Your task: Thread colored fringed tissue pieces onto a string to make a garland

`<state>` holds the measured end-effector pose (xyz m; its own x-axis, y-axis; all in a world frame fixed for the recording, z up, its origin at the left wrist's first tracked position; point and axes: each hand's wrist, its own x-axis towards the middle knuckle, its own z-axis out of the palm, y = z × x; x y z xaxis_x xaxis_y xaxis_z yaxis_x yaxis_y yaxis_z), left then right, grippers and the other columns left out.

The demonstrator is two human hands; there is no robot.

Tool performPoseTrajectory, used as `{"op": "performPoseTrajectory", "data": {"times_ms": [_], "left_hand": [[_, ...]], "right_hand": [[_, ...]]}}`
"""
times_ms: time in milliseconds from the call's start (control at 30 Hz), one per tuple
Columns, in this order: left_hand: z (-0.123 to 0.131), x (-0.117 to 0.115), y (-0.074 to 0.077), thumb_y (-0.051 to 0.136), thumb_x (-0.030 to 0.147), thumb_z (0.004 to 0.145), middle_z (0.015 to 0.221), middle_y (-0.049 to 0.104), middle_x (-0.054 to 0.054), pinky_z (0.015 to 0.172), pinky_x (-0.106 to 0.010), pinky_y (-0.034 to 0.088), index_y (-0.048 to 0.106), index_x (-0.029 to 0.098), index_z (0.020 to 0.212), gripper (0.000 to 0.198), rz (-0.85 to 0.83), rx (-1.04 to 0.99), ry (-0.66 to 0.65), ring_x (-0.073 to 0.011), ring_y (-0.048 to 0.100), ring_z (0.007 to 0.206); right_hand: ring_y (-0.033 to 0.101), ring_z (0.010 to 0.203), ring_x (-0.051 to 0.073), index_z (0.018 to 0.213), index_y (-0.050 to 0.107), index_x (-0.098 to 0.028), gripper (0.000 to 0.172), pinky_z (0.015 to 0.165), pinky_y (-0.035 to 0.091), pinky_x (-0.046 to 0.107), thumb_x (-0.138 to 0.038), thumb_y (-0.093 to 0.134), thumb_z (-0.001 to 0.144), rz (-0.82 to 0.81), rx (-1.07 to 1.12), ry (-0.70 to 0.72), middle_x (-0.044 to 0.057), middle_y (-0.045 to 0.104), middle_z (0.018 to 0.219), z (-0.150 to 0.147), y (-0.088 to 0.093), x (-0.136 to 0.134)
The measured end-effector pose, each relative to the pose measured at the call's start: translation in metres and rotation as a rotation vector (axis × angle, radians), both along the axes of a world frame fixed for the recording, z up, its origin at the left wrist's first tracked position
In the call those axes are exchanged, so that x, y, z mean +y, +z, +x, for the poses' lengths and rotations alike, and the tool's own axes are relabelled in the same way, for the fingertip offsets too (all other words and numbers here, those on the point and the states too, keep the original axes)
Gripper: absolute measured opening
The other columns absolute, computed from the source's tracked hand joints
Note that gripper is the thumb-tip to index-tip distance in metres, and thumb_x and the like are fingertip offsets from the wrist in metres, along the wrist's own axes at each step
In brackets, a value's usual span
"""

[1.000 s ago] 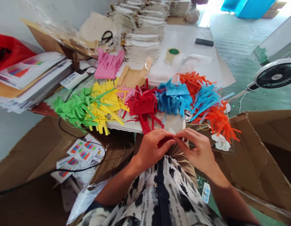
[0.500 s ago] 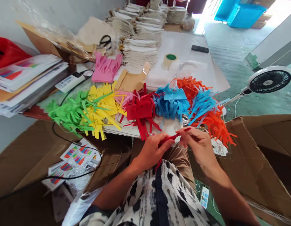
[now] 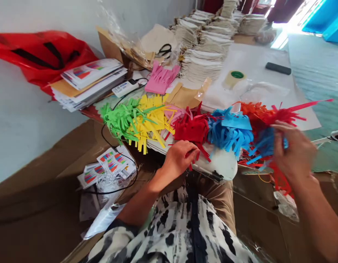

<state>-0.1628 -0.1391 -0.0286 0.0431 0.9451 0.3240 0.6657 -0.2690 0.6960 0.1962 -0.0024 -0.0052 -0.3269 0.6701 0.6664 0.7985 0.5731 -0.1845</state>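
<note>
Fringed paper bundles lie along the table's near edge: green (image 3: 121, 118), yellow (image 3: 152, 118), red (image 3: 191, 128), blue (image 3: 230, 129) and orange (image 3: 253, 111). My left hand (image 3: 180, 157) is closed just in front of the red bundle, with a bit of red paper at its fingertips. At the right, my right hand (image 3: 293, 151) is blurred, its fingers bent beside a second blue bundle (image 3: 267, 142). A red fringed piece (image 3: 285, 115) sticks out above that hand. Whether the fingers grip it is unclear.
Behind the bundles are a pink fringed stack (image 3: 161, 78), brown paper (image 3: 182, 95), a tape roll (image 3: 236, 77), a black phone-like object (image 3: 277, 68), scissors (image 3: 165, 50) and stacked pale sheets (image 3: 204, 60). Printed sheets (image 3: 89, 82) lie at left; cardboard (image 3: 56, 175) stands below.
My hands have moved apart; the right one has gone right to the blue and orange bundles, where a red fringed piece now shows. The view has shifted, so the table appears farther right.
</note>
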Motion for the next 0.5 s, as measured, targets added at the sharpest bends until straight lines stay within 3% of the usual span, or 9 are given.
{"op": "performPoseTrajectory", "data": {"times_ms": [100,200,267,333,500], "left_hand": [[-0.025,0.009,-0.004,0.061,0.018,0.101,0.103,0.077,-0.006,0.095,-0.038,0.052,0.073,0.021,0.103,0.013,0.134,0.169,0.152,-0.0233,0.067,0.102],[-0.045,0.015,-0.012,0.065,0.009,0.094,0.123,0.074,-0.01,0.103,-0.045,0.05,0.072,0.02,0.114,0.024,0.174,0.348,0.207,-0.0293,0.062,0.119],[-0.053,0.018,-0.017,0.069,0.012,0.094,0.13,0.072,-0.012,0.104,-0.049,0.049,0.073,0.02,0.121,0.029,0.182,0.433,0.187,-0.032,0.06,0.125],[-0.057,0.022,-0.023,0.069,0.018,0.097,0.127,0.074,-0.011,0.102,-0.049,0.049,0.075,0.022,0.121,0.025,0.205,0.453,0.145,-0.0313,0.061,0.124],[-0.056,0.032,-0.028,0.067,0.021,0.101,0.105,0.079,-0.005,0.092,-0.044,0.051,0.081,0.026,0.1,0.016,0.233,0.356,0.115,-0.0249,0.066,0.107]], "right_hand": [[0.071,0.118,0.039,0.13,0.075,-0.028,0.045,0.09,0.047,0.051,-0.015,0.072,0.087,-0.162,-0.174,-0.049,0.019,0.073,0.138,-0.013,-0.014,-0.015],[0.07,0.107,0.041,0.121,0.077,-0.023,0.039,0.085,0.044,0.051,-0.015,0.073,0.083,-0.106,-0.227,-0.099,0.018,0.076,0.13,-0.04,-0.015,-0.032],[0.069,0.105,0.038,0.12,0.077,-0.02,0.034,0.084,0.046,0.049,-0.015,0.069,0.087,-0.053,-0.216,-0.042,0.017,0.077,0.128,-0.066,-0.009,-0.041],[0.069,0.106,0.035,0.12,0.076,-0.018,0.031,0.085,0.047,0.047,-0.015,0.065,0.091,-0.025,-0.201,0.06,0.016,0.076,0.129,-0.096,-0.004,-0.049],[0.068,0.103,0.028,0.113,0.077,-0.02,0.029,0.086,0.049,0.042,-0.009,0.059,0.094,-0.038,-0.201,0.264,0.009,0.078,0.126,-0.167,-0.004,-0.069]]}}
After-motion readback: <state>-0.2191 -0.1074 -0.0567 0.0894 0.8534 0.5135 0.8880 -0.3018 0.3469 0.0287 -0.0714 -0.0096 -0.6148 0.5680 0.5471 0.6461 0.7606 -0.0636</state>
